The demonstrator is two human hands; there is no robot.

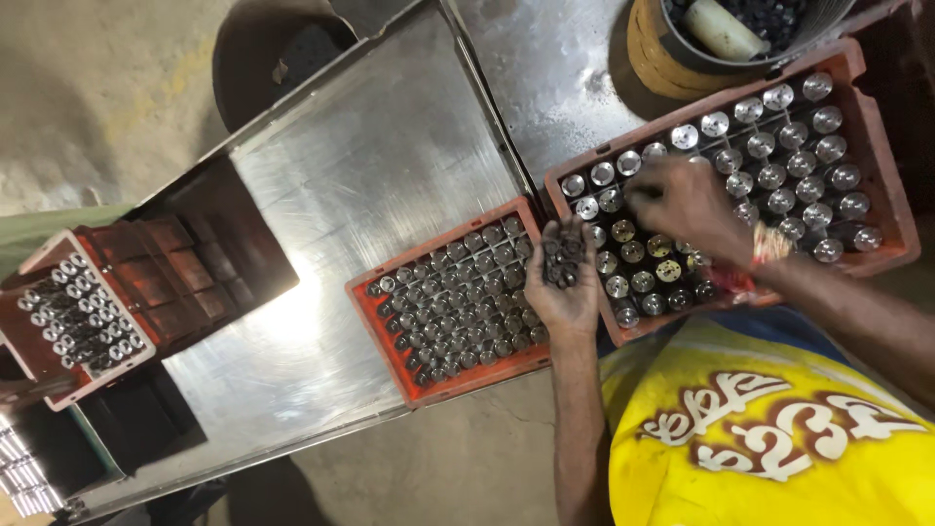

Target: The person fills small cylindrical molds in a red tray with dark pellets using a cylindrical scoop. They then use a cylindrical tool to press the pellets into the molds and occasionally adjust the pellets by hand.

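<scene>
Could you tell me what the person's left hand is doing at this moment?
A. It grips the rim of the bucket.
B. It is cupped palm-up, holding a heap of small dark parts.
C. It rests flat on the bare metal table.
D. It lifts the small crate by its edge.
B: the left hand is cupped palm-up over the small red crate, with a heap of small dark parts lying in its palm.
</scene>
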